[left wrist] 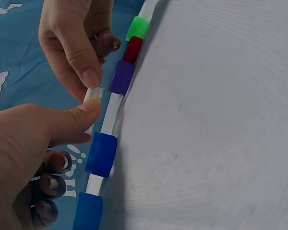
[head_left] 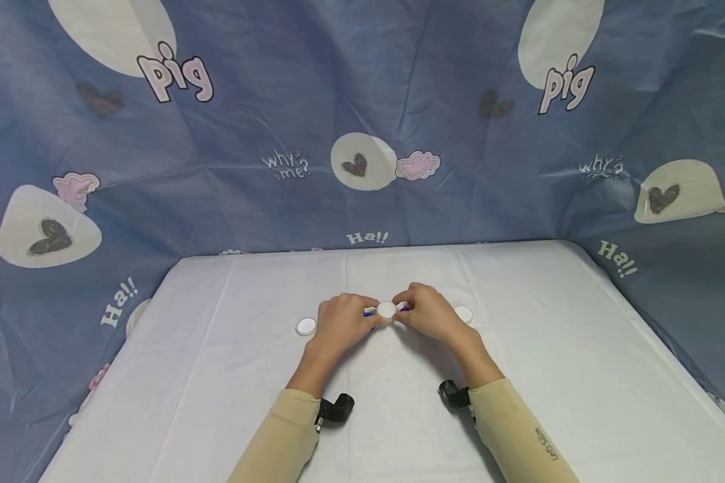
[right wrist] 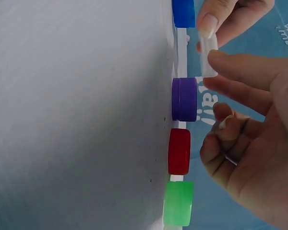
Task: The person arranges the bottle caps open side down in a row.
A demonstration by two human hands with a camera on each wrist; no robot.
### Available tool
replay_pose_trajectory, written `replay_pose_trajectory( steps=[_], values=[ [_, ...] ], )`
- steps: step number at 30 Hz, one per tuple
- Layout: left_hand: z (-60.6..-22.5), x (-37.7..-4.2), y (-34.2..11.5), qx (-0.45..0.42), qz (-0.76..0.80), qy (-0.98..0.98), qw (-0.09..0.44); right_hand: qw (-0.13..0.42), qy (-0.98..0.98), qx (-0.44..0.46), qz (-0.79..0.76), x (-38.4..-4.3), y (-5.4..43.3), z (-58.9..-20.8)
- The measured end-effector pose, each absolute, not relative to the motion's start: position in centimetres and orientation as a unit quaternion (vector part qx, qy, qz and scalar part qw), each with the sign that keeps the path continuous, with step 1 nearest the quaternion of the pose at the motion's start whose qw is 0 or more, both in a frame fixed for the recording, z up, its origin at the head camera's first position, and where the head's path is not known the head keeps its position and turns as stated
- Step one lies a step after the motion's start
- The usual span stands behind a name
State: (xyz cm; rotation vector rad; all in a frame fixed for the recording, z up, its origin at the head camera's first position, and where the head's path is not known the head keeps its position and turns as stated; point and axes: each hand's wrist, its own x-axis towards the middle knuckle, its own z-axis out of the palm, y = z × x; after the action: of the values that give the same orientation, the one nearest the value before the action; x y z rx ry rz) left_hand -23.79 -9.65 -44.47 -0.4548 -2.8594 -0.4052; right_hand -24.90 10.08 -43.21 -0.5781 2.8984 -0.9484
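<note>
Both hands hold one small white bottle cap between them, raised in front of me. My left hand pinches its left edge between thumb and finger. From the other side, the thumb and fingertips of my right hand grip the right edge. In the right wrist view the white cap appears edge-on. Just below the hands, a purple cap with a ridged side and a blue cap rest on the white cloth. My hands partly hide these caps in the head view.
A red cap and a green cap stand beyond the purple one. Another blue cap lies to the left. Round white discs show outside the hands. A blue printed curtain hangs behind the white-covered table.
</note>
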Motion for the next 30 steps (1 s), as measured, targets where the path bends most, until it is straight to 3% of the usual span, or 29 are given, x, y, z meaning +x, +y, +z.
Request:
replay_pose_trajectory(
  steps=[30],
  values=[
    [-45.33,-23.44,-9.05,-0.167,-0.12,-0.973,0.105,0.016,0.954,-0.184,-0.237,-24.24,9.75,-43.34]
  ],
)
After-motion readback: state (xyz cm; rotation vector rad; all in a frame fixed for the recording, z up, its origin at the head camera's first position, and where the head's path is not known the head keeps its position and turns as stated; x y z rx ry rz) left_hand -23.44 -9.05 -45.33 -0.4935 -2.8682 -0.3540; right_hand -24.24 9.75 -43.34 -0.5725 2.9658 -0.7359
